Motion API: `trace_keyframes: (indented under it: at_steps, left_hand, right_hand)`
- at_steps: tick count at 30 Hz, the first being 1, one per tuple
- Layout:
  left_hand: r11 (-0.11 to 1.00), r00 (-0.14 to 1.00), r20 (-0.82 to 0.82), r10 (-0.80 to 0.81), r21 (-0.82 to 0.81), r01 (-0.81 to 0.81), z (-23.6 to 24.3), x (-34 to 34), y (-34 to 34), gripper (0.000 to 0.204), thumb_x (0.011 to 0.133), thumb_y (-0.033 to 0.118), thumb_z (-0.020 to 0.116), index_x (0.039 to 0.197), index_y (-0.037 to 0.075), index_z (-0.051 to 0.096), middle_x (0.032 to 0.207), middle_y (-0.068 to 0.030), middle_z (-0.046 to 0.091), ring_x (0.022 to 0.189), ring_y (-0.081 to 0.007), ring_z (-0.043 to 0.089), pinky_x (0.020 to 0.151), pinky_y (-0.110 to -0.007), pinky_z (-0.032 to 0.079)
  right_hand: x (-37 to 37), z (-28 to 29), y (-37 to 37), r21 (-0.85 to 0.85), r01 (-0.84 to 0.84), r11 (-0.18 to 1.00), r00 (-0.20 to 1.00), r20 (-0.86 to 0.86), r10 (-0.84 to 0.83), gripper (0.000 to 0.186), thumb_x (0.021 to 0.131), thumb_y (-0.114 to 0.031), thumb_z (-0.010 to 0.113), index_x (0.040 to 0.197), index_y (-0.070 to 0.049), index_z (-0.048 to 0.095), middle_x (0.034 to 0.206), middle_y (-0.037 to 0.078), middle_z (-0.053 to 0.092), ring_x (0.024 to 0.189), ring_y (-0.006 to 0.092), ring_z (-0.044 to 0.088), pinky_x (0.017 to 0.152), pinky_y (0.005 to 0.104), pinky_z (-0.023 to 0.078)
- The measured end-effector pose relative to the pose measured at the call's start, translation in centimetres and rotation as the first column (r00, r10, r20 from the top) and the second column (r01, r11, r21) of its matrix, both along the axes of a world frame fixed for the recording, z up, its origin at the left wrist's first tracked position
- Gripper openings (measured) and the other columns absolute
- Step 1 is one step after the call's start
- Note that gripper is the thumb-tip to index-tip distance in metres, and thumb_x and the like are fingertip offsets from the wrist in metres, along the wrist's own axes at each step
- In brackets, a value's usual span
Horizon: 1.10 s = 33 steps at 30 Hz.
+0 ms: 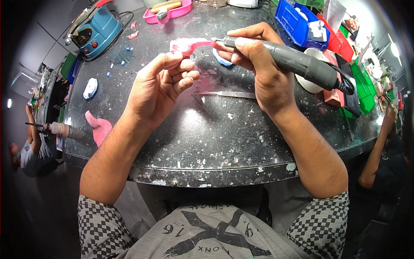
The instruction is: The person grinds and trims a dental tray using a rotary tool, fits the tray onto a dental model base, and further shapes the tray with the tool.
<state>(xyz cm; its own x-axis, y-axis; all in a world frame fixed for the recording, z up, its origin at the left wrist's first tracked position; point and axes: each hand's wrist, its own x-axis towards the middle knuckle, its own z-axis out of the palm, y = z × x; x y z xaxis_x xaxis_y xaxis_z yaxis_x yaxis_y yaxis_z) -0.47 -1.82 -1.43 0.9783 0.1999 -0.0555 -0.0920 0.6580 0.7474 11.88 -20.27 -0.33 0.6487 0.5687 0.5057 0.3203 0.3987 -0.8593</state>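
My left hand pinches a small pink resin piece between thumb and fingers, its pale, lumpy end near the thumb. A narrow pink stem runs from it toward the right. My right hand is wrapped round a dark grey rotary handpiece with a cord at its rear. The handpiece's tip meets or nearly meets the stem's end; contact is hard to tell. Below the hands lies a slim metal tool with a ridged grip. A blue-and-white lump sits partly hidden behind my right fingers.
Beside my left forearm lies another pink piece. A blue-and-white lump is farther left, below a blue machine. A pink tray stands at the back. Blue and green bins line the right. Other people work at both sides.
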Motion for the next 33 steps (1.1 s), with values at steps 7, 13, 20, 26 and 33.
trace_keyframes:
  at_steps: [7,13,20,26,33]
  left_hand:
    - [0.996,0.997,-0.048,0.064,0.072,-0.06,0.5,0.0,-0.7,0.021,0.097,0.017,0.055,0.103,-0.003,0.062,0.091,-0.0101,0.067,0.081,-0.021,0.068,0.073,-0.025,0.059]
    - [0.997,1.0,-0.002,-0.005,0.074,0.005,0.13,-0.04,-0.21,0.027,0.094,0.02,0.06,0.103,-0.005,0.061,0.094,-0.0142,0.069,0.087,-0.0244,0.071,0.081,-0.03,0.06]
    - [0.994,1.0,-0.009,0.013,0.11,-0.012,0.16,0.0,-0.33,0.027,0.093,0.021,0.061,0.104,-0.003,0.061,0.092,-0.0131,0.069,0.087,-0.0244,0.071,0.079,-0.029,0.06]
    - [0.996,1.0,-0.006,-0.004,0.092,0.004,0.19,-0.03,-0.29,0.027,0.093,0.021,0.061,0.104,-0.004,0.061,0.093,-0.013,0.068,0.087,-0.0244,0.071,0.081,-0.029,0.06]
    - [0.996,1.0,0.017,-0.016,0.09,0.014,0.13,-0.03,-0.32,0.028,0.094,0.021,0.06,0.106,-0.004,0.06,0.094,-0.0134,0.068,0.088,-0.0254,0.071,0.081,-0.031,0.06]
  right_hand:
    - [0.49,-0.49,0.06,0.063,-0.003,0.998,1.0,-0.004,0.003,0.011,0.093,-0.011,0.063,0.097,-0.001,0.064,0.088,0.006,0.067,0.081,0.0104,0.067,0.076,0.0236,0.056]
    - [0.31,-0.39,0.0,0.036,0.037,0.999,0.999,0.033,-0.038,0.012,0.094,-0.013,0.062,0.098,-0.002,0.064,0.088,0.006,0.067,0.081,0.0099,0.067,0.074,0.0223,0.054]
    - [0.52,-0.53,0.03,0.041,0.026,0.999,0.998,0.052,-0.028,0.012,0.095,-0.013,0.062,0.099,-0.002,0.065,0.086,0.005,0.068,0.08,0.0094,0.067,0.073,0.0216,0.054]
    - [0.37,-0.48,0.09,0.069,0.017,0.998,0.999,0.026,-0.019,0.012,0.095,-0.011,0.06,0.1,0.0,0.062,0.087,0.007,0.066,0.08,0.0098,0.066,0.079,0.0267,0.057]
    - [-0.05,-0.13,0.05,0.026,0.041,0.999,0.999,0.013,-0.041,0.022,0.096,-0.01,0.05,0.106,0.006,0.059,0.089,0.007,0.06,0.082,0.0107,0.063,0.09,0.0343,0.059]
